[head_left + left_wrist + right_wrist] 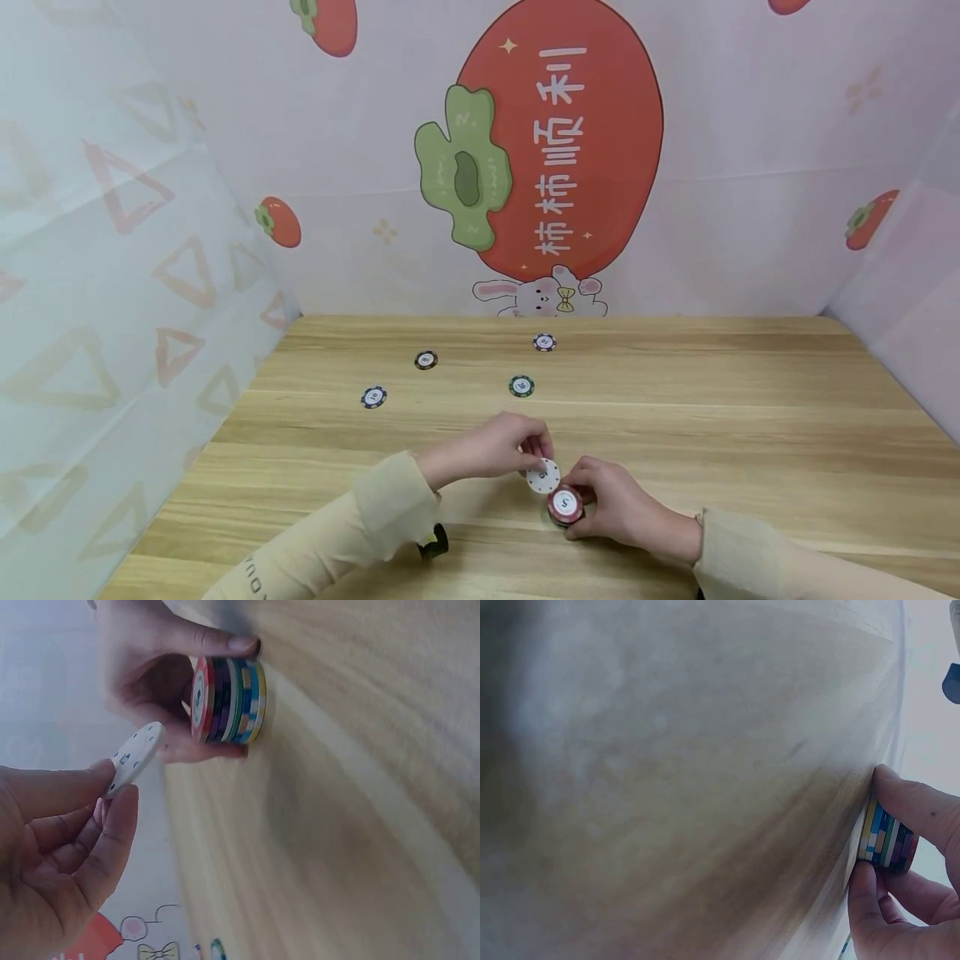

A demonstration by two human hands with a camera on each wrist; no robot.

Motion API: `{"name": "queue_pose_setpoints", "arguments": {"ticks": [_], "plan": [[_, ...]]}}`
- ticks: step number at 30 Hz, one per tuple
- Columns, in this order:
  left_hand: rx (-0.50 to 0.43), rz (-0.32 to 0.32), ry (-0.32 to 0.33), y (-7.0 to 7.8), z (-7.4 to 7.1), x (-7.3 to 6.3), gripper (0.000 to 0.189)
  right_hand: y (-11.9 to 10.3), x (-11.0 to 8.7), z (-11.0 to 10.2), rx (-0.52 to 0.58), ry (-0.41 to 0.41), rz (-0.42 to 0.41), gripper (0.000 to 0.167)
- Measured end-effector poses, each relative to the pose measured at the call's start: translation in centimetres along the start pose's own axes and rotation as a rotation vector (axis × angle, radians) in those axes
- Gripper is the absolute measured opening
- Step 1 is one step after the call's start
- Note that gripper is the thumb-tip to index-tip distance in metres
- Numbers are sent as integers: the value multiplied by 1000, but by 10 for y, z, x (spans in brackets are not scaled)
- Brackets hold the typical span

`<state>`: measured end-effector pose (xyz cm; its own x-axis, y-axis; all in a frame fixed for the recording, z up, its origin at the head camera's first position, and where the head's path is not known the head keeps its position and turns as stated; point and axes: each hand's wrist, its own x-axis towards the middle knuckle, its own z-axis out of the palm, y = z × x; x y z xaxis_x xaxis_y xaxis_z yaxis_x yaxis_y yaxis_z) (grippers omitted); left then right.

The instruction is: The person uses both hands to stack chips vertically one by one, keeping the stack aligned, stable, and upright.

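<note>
Between thumb and fingers, my left hand [504,446] pinches a white poker chip [543,477], held tilted just left of a stack. In the left wrist view that white chip [136,759] is clear of the stack. My right hand [622,508] grips the stack of poker chips [566,505] from its right side, thumb and fingers around the edges. A red chip tops the stack; below it the left wrist view shows purple, green, blue and yellow edges [244,701]. The stack stands on the wooden table, also seen in the right wrist view [885,836].
Farther back on the wooden table [712,400] lie separate chips: a blue one [373,397], a black one [426,360], a green one [521,386] and another dark blue one [544,342]. Printed cloth walls [360,250] border the table's back and sides.
</note>
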<state>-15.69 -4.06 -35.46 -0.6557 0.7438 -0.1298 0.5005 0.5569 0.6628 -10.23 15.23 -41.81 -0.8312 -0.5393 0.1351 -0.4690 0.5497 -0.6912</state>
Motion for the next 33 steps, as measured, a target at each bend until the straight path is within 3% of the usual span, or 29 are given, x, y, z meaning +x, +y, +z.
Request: {"name": "queue_pose_setpoints", "arguments": {"ticks": [4, 9, 15, 21, 26, 33], "plan": [[-138, -52, 2, -2, 7, 1, 5, -1, 0, 0, 33, -12, 13, 35], [-230, -107, 9, -3, 14, 2, 6, -1, 1, 0, 33, -11, 16, 35], [-265, -148, 11, -4, 20, 2, 6, -1, 1, 0, 38, -17, 18, 35], [-285, -149, -4, -9, 25, 3, 6, -1, 1, -1, 50, -19, 16, 35], [-310, -200, 25, -6, 30, 3, 6, -1, 1, -1, 64, -20, 13, 36], [-327, -221, 32, -3, 36, 5, 6, 0, 0, -1, 58, -19, 5, 37]]}}
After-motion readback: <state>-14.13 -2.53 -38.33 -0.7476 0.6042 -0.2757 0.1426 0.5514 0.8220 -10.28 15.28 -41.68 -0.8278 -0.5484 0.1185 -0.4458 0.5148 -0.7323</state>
